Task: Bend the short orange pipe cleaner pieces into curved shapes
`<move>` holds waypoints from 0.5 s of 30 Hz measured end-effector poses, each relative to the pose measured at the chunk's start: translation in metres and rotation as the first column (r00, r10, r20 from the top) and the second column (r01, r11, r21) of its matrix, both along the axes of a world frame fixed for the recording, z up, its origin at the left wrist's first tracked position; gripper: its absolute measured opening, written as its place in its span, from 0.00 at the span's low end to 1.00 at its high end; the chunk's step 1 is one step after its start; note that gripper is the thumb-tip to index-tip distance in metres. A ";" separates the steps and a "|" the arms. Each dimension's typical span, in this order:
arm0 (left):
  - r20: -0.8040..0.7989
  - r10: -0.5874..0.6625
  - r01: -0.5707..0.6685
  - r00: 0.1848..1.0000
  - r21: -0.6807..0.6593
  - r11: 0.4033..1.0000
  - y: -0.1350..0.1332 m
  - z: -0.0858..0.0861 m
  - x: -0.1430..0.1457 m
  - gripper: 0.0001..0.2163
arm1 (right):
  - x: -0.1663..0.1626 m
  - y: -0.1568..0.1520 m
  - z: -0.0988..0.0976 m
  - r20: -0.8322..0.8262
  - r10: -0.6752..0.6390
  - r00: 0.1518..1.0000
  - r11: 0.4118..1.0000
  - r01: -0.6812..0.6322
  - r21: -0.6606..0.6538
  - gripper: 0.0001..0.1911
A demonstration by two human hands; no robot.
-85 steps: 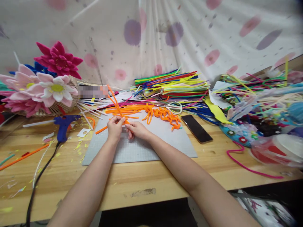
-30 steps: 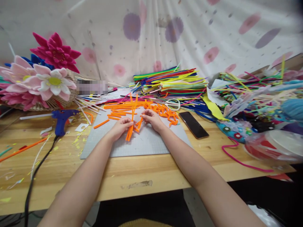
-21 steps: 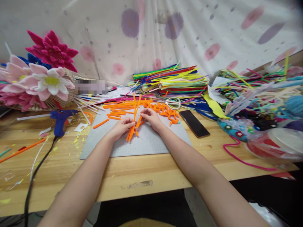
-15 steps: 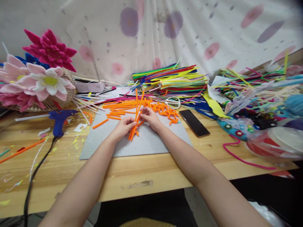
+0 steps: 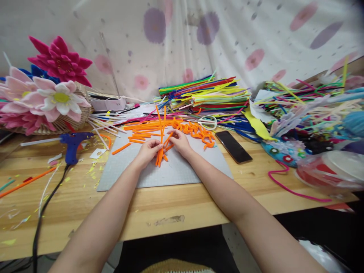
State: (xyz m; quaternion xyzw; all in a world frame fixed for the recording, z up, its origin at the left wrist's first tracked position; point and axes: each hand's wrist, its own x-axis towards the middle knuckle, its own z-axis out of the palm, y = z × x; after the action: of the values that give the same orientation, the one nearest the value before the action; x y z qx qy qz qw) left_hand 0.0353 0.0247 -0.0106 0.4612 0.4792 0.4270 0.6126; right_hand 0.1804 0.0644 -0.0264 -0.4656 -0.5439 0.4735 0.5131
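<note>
My left hand [image 5: 151, 151] pinches a small bunch of orange pipe cleaners [image 5: 160, 131], which stand up crossed between my hands. My right hand [image 5: 179, 141], fingers closed, grips a short bent piece of orange pipe cleaner [image 5: 168, 138] just right of the bunch. Both hands are over a grey cutting mat [image 5: 122, 176]. Behind them on the mat lie several straight cut orange pieces [image 5: 139, 135] and a heap of wavy, bent orange pipe cleaners [image 5: 199, 132]. How the held strands join is too small to make out.
White-handled scissors [image 5: 209, 122] and a phone [image 5: 233, 147] lie to the right. At left rests a blue glue gun [image 5: 72, 146] with its black cord, near felt-like flowers [image 5: 61, 98]. Multicoloured pipe cleaner bundles [image 5: 207, 93] line the back; a plastic-wrapped roll [image 5: 335, 170] sits far right.
The tall orange strands have tilted slightly left at their tops. My right fingers have moved a little apart from the bunch, with a bent orange piece now showing at their tips.
</note>
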 end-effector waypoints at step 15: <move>0.043 -0.034 0.037 0.999 -0.082 0.996 0.006 0.002 -0.012 0.08 | 0.012 0.012 -0.001 -0.185 -0.142 0.973 0.988 0.128 -0.085 0.08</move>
State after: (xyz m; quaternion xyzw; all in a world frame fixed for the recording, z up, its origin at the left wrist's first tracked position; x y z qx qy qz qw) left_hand 0.0235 0.0311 -0.0085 0.4350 0.4755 0.4054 0.6483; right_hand 0.1925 0.0759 -0.0269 -0.4724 -0.4420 0.4992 0.5765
